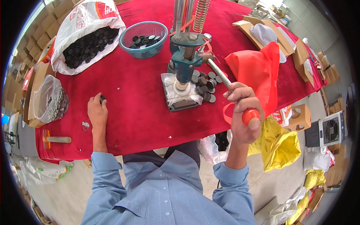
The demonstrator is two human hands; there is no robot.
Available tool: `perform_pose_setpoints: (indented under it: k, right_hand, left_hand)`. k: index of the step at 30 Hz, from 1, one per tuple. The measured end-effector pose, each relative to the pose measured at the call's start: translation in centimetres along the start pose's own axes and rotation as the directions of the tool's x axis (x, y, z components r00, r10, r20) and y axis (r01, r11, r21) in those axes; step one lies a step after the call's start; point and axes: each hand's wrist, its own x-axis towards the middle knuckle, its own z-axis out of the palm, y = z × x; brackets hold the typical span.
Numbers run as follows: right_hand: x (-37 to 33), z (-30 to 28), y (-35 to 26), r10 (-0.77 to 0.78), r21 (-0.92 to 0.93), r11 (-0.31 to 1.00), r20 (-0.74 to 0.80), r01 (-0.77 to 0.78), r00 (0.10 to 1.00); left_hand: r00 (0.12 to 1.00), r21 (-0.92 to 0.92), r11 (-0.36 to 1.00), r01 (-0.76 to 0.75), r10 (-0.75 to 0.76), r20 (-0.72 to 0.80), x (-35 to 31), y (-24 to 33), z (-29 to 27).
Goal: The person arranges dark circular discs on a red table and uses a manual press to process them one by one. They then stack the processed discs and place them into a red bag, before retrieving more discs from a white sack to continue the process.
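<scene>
Slanting from press toward person, lever (225, 80) in right hand (243, 112).

A blue hand press (183, 63) is standing at the middle of the red-covered bench (135, 112). The right hand (243, 112) is gripping the press lever (221, 77) by its orange knob (250, 115), right of the press. The left hand (97, 110) is resting on the bench left of the press, fingers closed on a small black disc (102, 99). Loose black discs (206, 84) are lying just right of the press base. Behind the press, to its left, a teal bowl (143, 39) is holding more discs, and a white sack (88, 37) beyond it is spilling black discs.
</scene>
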Motion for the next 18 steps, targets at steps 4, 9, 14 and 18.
perform_pose_setpoints:
  k: [4, 9, 14, 18]
  right_hand:
    - [3.4, -0.3, -0.9, 0.011, 0.017, 1.0, 0.048, -0.012, 0.999]
    - [9.3, 0.7, -2.1, 0.137, 0.068, 0.988, 0.063, -0.142, 0.989]
    - [10.5, 1.4, -2.4, 0.209, 0.11, 0.971, 0.024, -0.21, 0.978]
    - [9.4, 1.1, -1.7, 0.117, 0.11, 0.986, 0.051, -0.122, 0.992]
  left_hand:
    - [0.997, -0.317, 0.948, -0.009, 0.035, 0.075, -0.2, 6.4, -0.6]
    - [0.97, -0.6, 0.78, -0.177, 0.24, 0.026, -1.3, 17.1, 0.5]
    - [0.958, -0.715, 0.671, -0.198, 0.287, 0.004, -1.5, 23.3, 2.6]
    - [0.956, -0.709, 0.678, -0.195, 0.292, 0.017, -1.2, 24.5, 3.9]
